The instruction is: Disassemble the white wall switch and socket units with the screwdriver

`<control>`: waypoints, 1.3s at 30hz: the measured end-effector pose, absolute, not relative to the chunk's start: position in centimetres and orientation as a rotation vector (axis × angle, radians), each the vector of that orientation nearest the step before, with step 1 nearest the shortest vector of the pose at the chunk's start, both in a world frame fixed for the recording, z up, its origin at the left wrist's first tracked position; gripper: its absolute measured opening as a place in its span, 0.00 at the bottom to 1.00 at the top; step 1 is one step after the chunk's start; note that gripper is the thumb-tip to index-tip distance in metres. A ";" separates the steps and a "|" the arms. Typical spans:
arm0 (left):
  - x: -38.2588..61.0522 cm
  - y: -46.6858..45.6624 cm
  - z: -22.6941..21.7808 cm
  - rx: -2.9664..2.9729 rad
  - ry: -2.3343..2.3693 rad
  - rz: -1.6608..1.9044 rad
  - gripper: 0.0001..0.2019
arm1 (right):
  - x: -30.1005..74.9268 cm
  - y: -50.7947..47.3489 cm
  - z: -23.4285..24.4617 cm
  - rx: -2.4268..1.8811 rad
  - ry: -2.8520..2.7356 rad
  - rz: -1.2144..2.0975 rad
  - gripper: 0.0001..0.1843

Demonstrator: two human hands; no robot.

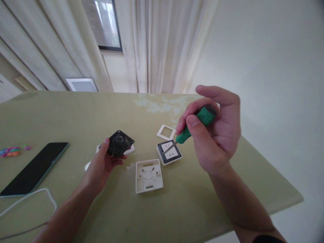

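- the left hand (104, 163) has a narrow grip, thumb and fingers pinching a black module (119, 143) near its left side, raised over the worktop (106, 216); held so near one side, it could tip and drop.
- the hollow white box (146, 185) lies just left of the socket (170, 152); a falling module could knock it, being so near.
- no hand steadies the socket on the worktop, so a sideways push on it might make it skid or turn.
- the screwdriver (197, 125) slants down with its tip showing over the socket's left part; i cannot tell whether it touches. at that slant the blade could slip and scratch the white face.
- the right hand (222, 141) has its grip wrapped round the green handle, one finger lifted clear; with that finger off, the aim may wander.
- counts, left to right: coloured pieces (11, 151), several, too small to number; one dark tablet (35, 168); one white cable (45, 189); one small white bit (87, 165) by the left wrist, partly hidden; one black module; one white piece (130, 150) behind it, partly covered; one hollow box; one thin white frame (161, 132) behind the socket; one socket; one screwdriver; hands, two.
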State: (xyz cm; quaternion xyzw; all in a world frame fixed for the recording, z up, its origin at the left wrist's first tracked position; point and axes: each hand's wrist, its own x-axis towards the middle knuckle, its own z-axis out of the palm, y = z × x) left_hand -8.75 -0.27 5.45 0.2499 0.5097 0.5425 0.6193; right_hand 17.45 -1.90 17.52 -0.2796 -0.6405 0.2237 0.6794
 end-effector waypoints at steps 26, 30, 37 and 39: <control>-7.9 0.4 5.4 0.302 1.253 1.376 0.11 | 17.0 -1.4 16.0 -0.615 -1.612 0.665 0.23; -8.0 0.4 5.0 0.285 1.226 1.382 0.13 | 17.0 -1.4 16.1 -0.604 -1.607 0.672 0.23; -8.1 0.4 4.6 0.298 1.205 1.380 0.14 | 17.0 -1.4 16.0 -0.603 -1.609 0.666 0.24; -8.1 0.5 4.6 0.295 1.227 1.388 0.14 | 17.0 -1.4 16.0 -0.600 -1.614 0.661 0.24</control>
